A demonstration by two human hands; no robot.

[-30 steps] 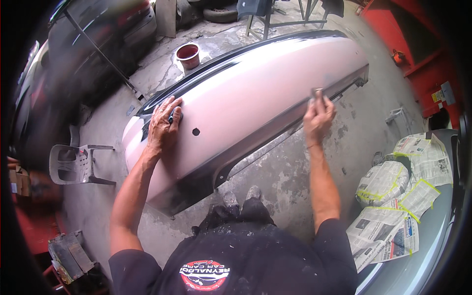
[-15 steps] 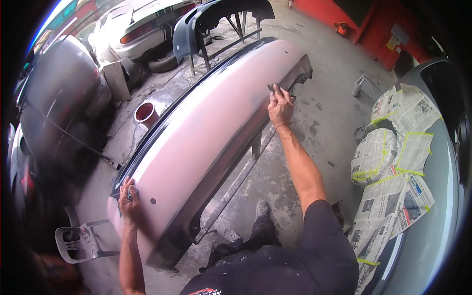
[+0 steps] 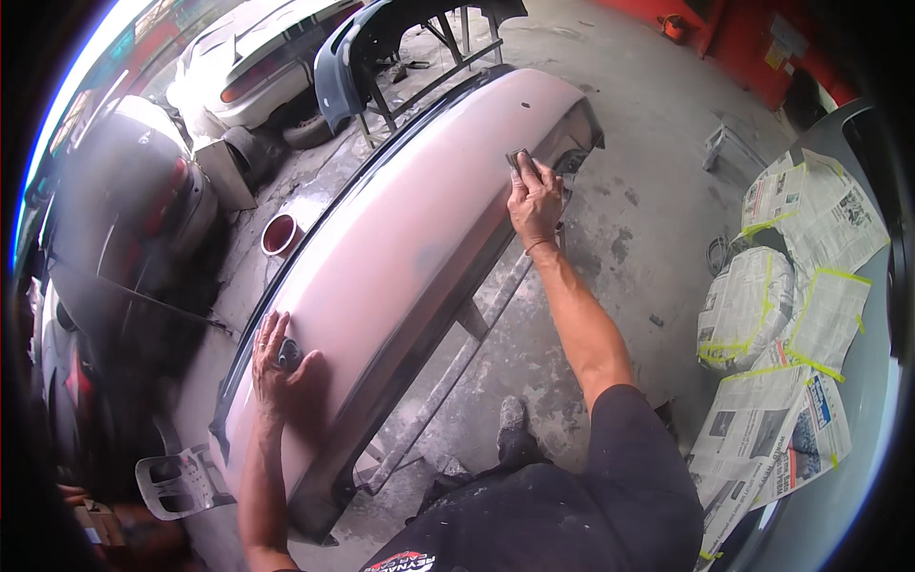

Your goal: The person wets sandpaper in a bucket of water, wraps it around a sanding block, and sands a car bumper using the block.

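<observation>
A long, pale pink car bumper (image 3: 400, 219) with dark edges runs diagonally from near left to far right. Toward its far end, my right hand (image 3: 536, 198) presses a small dark grey sanding pad (image 3: 517, 159) against the surface, near the lower edge. My left hand (image 3: 274, 367) rests on the near end, fingers stretched over the pink face. Between its thumb and forefinger sits a small dark round object (image 3: 288, 355) whose kind I cannot make out. A small dark hole (image 3: 525, 105) shows near the bumper's far end.
A reddish bucket (image 3: 281, 236) stands beyond the bumper, with a grey plastic chair (image 3: 176, 484) at near left. Another dark bumper (image 3: 338, 81) sits on a metal stand at the back. Newspaper and yellow tape (image 3: 753, 315) cover part of a car at right.
My left hand has slid inward from the bumper's edge onto its pink face, carrying the dark round object. The right hand, with its pad, has shifted slightly left. The view has turned a little.
</observation>
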